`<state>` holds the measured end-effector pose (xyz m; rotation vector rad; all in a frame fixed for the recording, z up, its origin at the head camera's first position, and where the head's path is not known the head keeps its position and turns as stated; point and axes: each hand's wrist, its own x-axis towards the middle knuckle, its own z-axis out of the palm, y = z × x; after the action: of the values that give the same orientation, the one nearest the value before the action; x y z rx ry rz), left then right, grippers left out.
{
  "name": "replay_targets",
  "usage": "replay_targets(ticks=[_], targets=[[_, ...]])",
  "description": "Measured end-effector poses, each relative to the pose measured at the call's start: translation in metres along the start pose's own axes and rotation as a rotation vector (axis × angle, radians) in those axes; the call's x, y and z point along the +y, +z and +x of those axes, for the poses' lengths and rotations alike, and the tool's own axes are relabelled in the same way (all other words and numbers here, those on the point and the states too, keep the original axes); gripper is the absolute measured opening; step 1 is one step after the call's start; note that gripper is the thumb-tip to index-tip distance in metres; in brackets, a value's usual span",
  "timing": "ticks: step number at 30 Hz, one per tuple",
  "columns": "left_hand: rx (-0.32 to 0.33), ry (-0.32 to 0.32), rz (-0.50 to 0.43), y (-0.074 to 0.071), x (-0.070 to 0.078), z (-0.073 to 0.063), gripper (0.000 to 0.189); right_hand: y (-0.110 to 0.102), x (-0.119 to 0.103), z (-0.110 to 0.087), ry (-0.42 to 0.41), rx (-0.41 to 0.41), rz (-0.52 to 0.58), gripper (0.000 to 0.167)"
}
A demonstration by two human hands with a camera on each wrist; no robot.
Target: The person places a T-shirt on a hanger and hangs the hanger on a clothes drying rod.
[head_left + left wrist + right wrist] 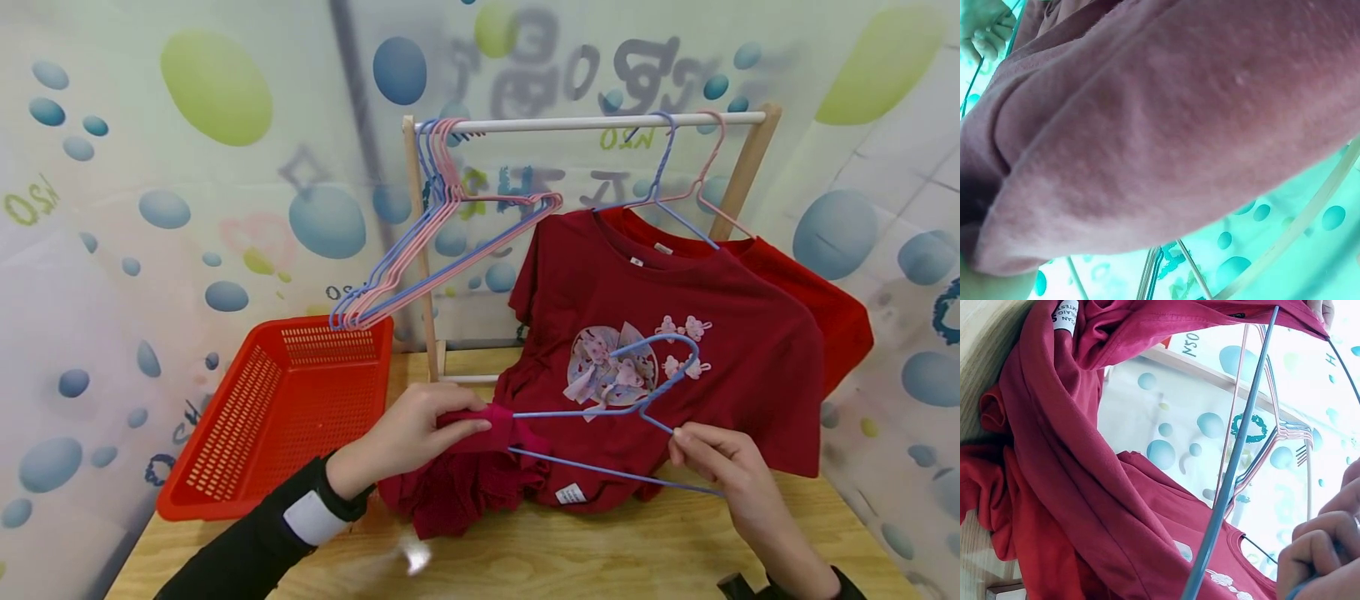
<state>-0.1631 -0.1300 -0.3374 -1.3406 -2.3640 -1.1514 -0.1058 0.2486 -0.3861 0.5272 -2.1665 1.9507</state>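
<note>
My left hand (427, 421) pinches the edge of a dark red garment (480, 492) between thumb and fingers. One end of a blue hanger (615, 472) goes inside that garment, near my left fingertips. On the other side, my right hand (731, 471) pinches the hanger's shoulder wire, its hook pointing up and curving left. The garment's lower part hangs bunched, with a white label (570, 493) showing. In the left wrist view, its cloth (1166, 137) covers most of the picture. The right wrist view shows the hanger's straight bar (1234, 450) crossing in front of the cloth.
Behind stands a wooden rack with a white rail (570, 123). Several blue and pink hangers (450, 196) hang at its left. At its right hang a dark red printed T-shirt (750, 333) and a brighter red garment (840, 325). A red plastic basket (225, 417) sits left on the wooden table (600, 562).
</note>
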Motion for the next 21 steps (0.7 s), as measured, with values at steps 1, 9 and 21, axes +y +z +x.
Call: replay_targets(ticks=[1, 9, 21], targets=[[0.000, 0.009, 0.005, -0.0001, 0.0000, 0.0004, 0.003, 0.0002, -0.0003, 0.0002, -0.001, 0.001, 0.001, 0.037], [0.055, 0.114, 0.113, -0.0012, 0.0003, 0.0058, 0.008, 0.0027, -0.0039, 0.0016, 0.005, -0.003, -0.006, 0.038], [0.086, 0.121, 0.196, -0.0024, 0.0047, 0.0091, 0.013, 0.0079, -0.0079, 0.0052, 0.019, -0.035, -0.008, 0.037]])
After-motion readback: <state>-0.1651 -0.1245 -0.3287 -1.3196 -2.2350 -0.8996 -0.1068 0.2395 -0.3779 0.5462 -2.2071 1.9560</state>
